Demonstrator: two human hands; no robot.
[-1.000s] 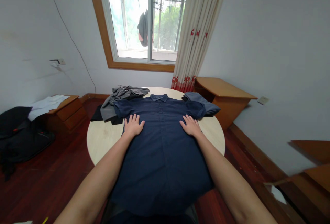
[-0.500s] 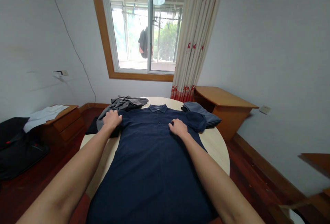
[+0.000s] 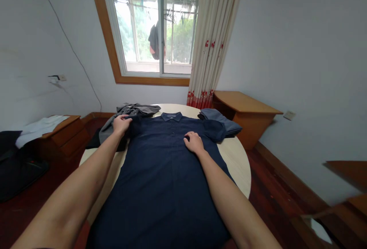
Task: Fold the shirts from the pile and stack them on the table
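Observation:
A dark navy short-sleeved shirt [image 3: 169,180] lies spread face up, its collar at the far side and its hem toward me. My left hand [image 3: 122,123] is closed on the edge of the shirt's left-side sleeve [image 3: 134,126], which is raised a little. On the right half of the chest rests my right hand [image 3: 194,142], fingers loosely bent and thumb apart, with nothing visible in it. Beyond my left hand, a crumpled grey garment [image 3: 137,109] partly lies behind the sleeve.
The shirt covers much of a round pale table [image 3: 239,161]. Folded blue-grey clothing [image 3: 222,121] sits at its right. Behind stand a wooden desk [image 3: 246,103] and a patterned curtain [image 3: 206,50]. At far left, a white cloth [image 3: 40,126] lies on a low wooden cabinet [image 3: 69,138].
My left hand has lifted the sleeve edge slightly. My right hand stays on the chest, shifting little. The whole view has swung a bit to the right and down.

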